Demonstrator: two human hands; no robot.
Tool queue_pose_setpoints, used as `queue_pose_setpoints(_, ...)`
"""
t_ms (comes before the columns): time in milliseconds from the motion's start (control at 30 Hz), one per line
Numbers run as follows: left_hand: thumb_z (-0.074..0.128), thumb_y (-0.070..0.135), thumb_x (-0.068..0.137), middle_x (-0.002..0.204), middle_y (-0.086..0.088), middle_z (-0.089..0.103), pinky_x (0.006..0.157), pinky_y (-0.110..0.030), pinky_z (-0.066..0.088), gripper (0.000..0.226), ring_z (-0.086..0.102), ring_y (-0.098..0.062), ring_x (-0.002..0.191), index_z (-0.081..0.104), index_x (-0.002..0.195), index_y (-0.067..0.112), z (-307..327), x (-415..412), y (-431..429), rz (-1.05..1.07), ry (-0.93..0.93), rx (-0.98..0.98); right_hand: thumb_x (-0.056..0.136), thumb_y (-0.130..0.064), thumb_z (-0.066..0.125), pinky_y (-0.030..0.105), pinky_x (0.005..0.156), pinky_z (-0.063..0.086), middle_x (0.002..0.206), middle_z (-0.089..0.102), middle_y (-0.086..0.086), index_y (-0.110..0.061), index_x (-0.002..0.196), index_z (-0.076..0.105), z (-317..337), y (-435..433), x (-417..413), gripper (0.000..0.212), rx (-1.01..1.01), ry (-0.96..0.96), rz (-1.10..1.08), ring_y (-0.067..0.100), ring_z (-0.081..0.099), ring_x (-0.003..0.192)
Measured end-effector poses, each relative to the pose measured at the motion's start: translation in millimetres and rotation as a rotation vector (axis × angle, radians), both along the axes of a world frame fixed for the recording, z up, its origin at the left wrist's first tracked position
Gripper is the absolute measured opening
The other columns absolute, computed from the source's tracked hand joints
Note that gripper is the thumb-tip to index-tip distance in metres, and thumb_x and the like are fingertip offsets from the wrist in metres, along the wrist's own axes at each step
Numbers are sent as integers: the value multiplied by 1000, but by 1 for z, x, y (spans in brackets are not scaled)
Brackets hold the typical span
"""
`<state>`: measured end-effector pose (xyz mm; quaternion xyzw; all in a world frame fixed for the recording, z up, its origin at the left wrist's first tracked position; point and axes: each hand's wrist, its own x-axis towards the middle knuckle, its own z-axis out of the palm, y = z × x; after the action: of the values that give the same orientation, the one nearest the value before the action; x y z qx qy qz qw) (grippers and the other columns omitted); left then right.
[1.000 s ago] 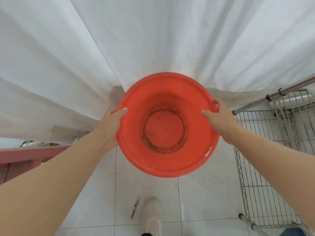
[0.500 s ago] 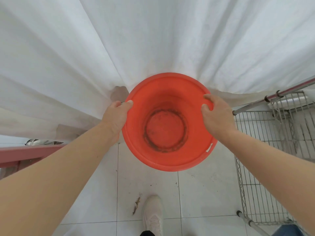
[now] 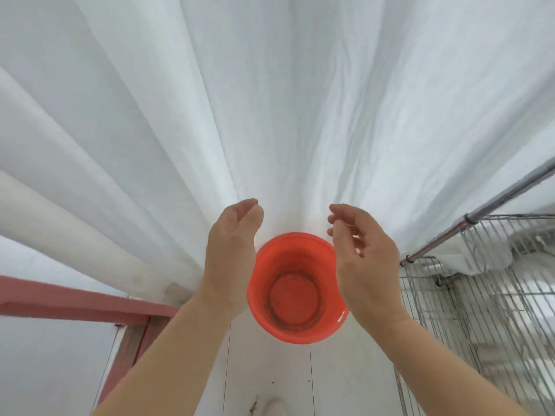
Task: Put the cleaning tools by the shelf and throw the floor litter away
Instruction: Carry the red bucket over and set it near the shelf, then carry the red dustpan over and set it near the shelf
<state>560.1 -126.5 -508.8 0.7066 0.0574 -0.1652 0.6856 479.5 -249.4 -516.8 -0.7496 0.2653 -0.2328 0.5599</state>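
At about nine o'clock of the red bucket, the left hand hangs loose and empty. The bucket sits on the tiled floor against the white curtain. At three o'clock the right hand is open too. I'd judge the placing step done; the scrap of litter at six o'clock looks next.

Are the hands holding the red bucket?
No. Both the left hand and right hand are open above the red bucket, holding nothing.
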Motion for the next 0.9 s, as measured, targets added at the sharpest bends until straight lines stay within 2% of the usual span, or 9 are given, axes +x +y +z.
queue_pose_setpoints(100,52,21,95,104,16,63,72,-5,45,20,58,11,84,62,112,21,81,-26,16,29,-77,-92,94,-11,51,15,77,47,97,68,-12,-34,99,63,80,12,-20,26,11,-130,9,8,64,90)
queue_pose_setpoints(133,52,22,95,104,17,64,73,-6,46,20,59,12,83,63,111,22,103,-35,20,30,-112,-100,95,-12,51,14,77,47,97,68,-12,-35,98,62,102,16,-26,26,20,-162,13,8,64,89)
queue_pose_setpoints(200,52,22,95,104,17,64,92,-16,43,20,59,3,103,63,111,21,152,-55,33,55,-192,-118,95,-14,51,12,77,47,96,68,-11,-36,97,62,151,27,-40,25,46,-219,16,9,64,90)
queue_pose_setpoints(267,53,24,94,104,16,65,103,-24,39,20,56,-4,114,63,111,21,201,-77,47,73,-272,-139,95,-16,51,14,78,48,97,68,-9,-36,97,62,200,40,-59,23,78,-273,19,13,64,90)
queue_pose_setpoints(367,55,33,85,106,17,66,107,-30,39,23,57,-7,116,65,105,27,261,-113,68,73,-398,-155,95,-17,52,21,81,50,98,68,-6,-36,99,62,259,58,-91,21,77,-337,47,16,64,91)
queue_pose_setpoints(533,52,32,85,105,15,68,108,-35,39,19,58,-10,116,65,98,32,329,-173,98,60,-581,-215,96,-20,53,31,88,51,97,68,-2,-39,99,61,332,83,-142,21,36,-475,93,20,64,93)
queue_pose_setpoints(733,51,29,87,104,10,68,103,-30,44,20,60,-14,113,65,100,27,376,-224,111,25,-710,-292,93,-28,53,34,88,51,95,68,-4,-40,100,61,383,106,-194,16,-41,-589,104,17,65,92)
queue_pose_setpoints(900,52,21,92,105,5,68,87,-8,44,18,61,-10,110,64,104,19,400,-252,120,-103,-788,-376,90,-31,53,36,87,52,92,69,-5,-43,97,61,404,122,-232,16,-158,-633,14,15,65,90)
